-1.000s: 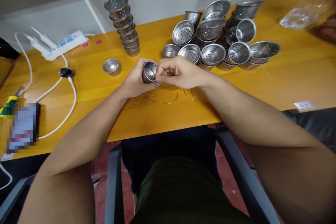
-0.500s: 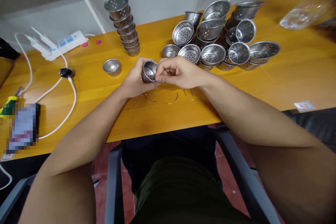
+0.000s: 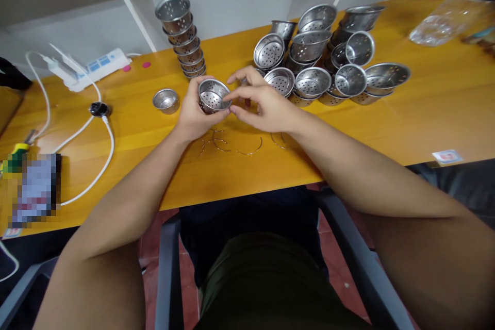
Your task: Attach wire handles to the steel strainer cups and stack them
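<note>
A perforated metal cup (image 3: 212, 97) is gripped by my left hand (image 3: 191, 116), its open top tilted toward me. At the cup's right rim is my right hand (image 3: 263, 103), fingers apart and fingertips at or close to the edge. Thin curved wire pieces (image 3: 220, 144) lie on the table just below both hands. Left of my left hand, one small metal cup (image 3: 166, 101) stands alone. A tall stack of perforated cups (image 3: 185, 41) rises behind the hands, and several more cups (image 3: 313, 81) are grouped to the right.
White power strip (image 3: 98, 67) with cables at the back left, joined by a small black round object (image 3: 99, 109). A blurred-out flat object (image 3: 36, 188) and a yellow-green tool (image 3: 15, 157) lie at left. A clear plastic bottle (image 3: 436, 26) lies at the back right of the wooden table (image 3: 425, 129).
The held cup has turned and shifted slightly left and up, showing more of its inside. My right hand's fingers have opened from a pinch at the rim.
</note>
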Available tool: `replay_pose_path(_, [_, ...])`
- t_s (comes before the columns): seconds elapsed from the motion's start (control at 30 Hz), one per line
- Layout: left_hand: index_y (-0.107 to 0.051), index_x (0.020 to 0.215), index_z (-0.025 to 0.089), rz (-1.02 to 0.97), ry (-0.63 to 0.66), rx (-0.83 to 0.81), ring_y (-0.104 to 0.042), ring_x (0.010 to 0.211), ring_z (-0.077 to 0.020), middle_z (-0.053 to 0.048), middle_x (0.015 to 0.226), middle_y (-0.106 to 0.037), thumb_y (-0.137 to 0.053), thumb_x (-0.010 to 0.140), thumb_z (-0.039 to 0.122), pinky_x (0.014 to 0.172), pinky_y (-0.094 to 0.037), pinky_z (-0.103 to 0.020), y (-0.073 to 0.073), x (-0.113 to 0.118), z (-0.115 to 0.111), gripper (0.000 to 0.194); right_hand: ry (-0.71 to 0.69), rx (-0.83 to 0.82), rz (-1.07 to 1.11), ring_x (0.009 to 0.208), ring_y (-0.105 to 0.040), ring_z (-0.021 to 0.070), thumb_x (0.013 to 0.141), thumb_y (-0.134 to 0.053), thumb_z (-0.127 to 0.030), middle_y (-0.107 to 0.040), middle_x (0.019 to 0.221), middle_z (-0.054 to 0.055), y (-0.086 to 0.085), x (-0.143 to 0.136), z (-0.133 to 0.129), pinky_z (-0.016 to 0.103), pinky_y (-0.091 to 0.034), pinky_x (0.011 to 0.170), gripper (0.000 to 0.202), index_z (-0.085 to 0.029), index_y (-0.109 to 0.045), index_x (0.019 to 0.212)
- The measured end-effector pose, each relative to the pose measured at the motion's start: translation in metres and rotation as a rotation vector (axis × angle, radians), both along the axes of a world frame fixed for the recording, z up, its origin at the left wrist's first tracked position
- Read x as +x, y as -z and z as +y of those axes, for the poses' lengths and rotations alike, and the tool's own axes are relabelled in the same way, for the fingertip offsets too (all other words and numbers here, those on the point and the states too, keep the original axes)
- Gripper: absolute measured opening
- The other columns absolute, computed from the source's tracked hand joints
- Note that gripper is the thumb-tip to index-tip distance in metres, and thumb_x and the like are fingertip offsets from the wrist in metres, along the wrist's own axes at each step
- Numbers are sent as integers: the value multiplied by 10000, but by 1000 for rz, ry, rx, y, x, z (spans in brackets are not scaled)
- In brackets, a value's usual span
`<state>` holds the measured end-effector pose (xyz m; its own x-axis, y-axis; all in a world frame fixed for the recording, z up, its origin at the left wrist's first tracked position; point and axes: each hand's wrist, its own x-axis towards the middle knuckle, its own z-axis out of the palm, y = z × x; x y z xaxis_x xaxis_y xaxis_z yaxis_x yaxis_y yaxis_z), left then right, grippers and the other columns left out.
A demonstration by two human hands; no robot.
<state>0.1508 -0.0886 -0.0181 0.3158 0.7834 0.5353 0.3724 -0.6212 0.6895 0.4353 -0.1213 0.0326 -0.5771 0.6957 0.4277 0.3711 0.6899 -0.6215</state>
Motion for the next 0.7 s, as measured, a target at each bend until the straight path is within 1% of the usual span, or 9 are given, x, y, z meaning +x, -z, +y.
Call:
replay_pose_path(0.1, [-542,1700,324,15,20,23,-815,1446,-420,-127,1463,-751,-1122,938,795,1283,-717,-658,2,1,-1,1066,-48,-20,-38,1581,-685,435,1093,-866,-294,-609,1804,158,5,-2,-1,632,-716,1265,483,-339,-894,1573])
replay_pose_path(0.23, [-536,1666,315,26,40,14,-820,1432,-411,-133,1481,-750,-1107,926,840,1261,-728,-625,7,-2,0,1072,-139,-13,-40,1721,-604,452,1049,-896,-249,-545,1832,188,16,-5,2,685,-595,1455,636,-319,-869,1680])
replay_pose_path(0.33, [-534,1658,317,28,45,6,-821,1434,-407,-134,1494,-754,-1115,922,840,1265,-728,-618,8,-2,1,1074,-145,14,-45,1821,-514,453,1051,-880,-226,-515,1844,197,20,-8,3,696,-530,1514,701,-309,-827,1745])
replay_pose_path(0.4, [-531,1666,324,31,43,1,-822,1435,-404,-129,1487,-758,-1118,929,825,1265,-728,-616,8,-2,1,1068,-137,35,-52,1844,-485,455,1054,-862,-212,-497,1866,199,19,-9,3,709,-510,1524,698,-299,-813,1744])
replay_pose_path(0.47, [-533,1669,329,33,46,-2,-827,1422,-401,-121,1469,-761,-1117,933,821,1252,-730,-612,9,-2,2,1060,-118,40,-71,1809,-521,456,1057,-845,-203,-496,1878,192,17,-9,1,709,-519,1514,642,-295,-822,1691])
replay_pose_path(0.57, [-550,1653,324,20,58,7,-833,1396,-398,-122,1462,-759,-1116,927,828,1235,-732,-618,12,-4,5,1050,-79,20,-101,1652,-646,438,1066,-834,-207,-552,1834,180,9,-5,-1,671,-589,1445,543,-302,-817,1600])
replay_pose_path(0.63, [-561,1643,319,19,56,13,-832,1395,-395,-128,1473,-758,-1120,920,836,1239,-731,-617,15,-6,7,1051,-74,16,-96,1509,-715,407,1087,-817,-217,-626,1735,179,5,-1,-1,634,-642,1372,488,-299,-795,1567])
replay_pose_path(0.7, [-572,1633,316,24,53,12,-833,1396,-387,-128,1475,-761,-1117,912,858,1241,-731,-605,18,-6,8,1054,-91,22,-81,1369,-750,375,1121,-801,-248,-693,1603,170,3,2,1,605,-677,1293,411,-292,-787,1529])
